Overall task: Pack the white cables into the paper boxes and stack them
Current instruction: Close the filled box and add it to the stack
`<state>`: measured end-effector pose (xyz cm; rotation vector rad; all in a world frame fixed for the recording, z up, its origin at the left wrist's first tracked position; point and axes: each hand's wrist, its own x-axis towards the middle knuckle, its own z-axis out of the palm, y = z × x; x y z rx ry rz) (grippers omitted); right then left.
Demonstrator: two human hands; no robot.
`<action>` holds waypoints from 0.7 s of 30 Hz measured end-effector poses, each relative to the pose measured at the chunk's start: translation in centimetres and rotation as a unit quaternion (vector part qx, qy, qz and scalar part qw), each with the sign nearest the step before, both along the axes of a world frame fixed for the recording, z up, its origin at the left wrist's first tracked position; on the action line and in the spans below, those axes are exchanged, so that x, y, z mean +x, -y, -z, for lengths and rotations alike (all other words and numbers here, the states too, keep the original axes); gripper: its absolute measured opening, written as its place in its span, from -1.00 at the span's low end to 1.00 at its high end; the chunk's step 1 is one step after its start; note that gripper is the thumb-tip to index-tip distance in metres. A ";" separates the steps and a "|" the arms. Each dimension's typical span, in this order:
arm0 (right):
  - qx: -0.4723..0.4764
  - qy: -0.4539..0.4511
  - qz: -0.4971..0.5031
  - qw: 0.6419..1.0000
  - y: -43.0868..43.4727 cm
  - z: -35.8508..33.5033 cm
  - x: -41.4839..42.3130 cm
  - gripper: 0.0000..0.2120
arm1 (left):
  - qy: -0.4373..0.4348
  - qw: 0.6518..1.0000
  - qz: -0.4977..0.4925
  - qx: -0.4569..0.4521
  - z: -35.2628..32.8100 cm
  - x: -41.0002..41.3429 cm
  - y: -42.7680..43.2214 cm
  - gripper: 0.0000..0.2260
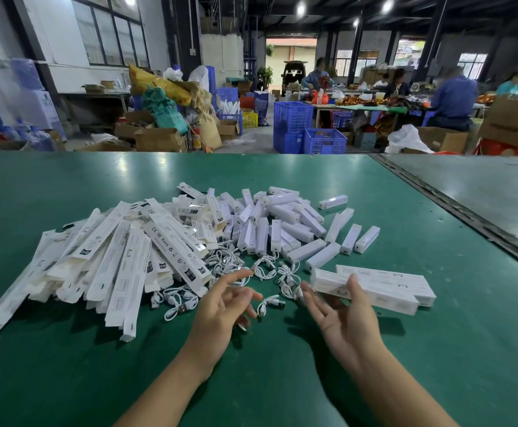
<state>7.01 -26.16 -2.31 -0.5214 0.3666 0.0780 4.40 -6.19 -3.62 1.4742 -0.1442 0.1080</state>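
A heap of flat, unfolded white paper boxes lies on the left of the green table. Several coiled white cables are scattered in front of it. My left hand hovers over the cables, palm up, fingers spread, holding nothing. My right hand is open too, its thumb resting against the near edge of a low stack of packed boxes lying flat on the table. One small cable lies between my two hands.
A pile of small white rectangular lamp-like units sits behind the cables. A metal seam divides this table from a grey one at right. Beyond the far edge are blue crates, cardboard boxes and seated people working.
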 end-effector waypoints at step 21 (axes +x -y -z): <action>-0.213 -0.118 -0.044 0.969 2.4 0.4 1.1 -0.67 | 0.045 0.969 -0.227 0.088 0.0 1.0 -1.2 -0.82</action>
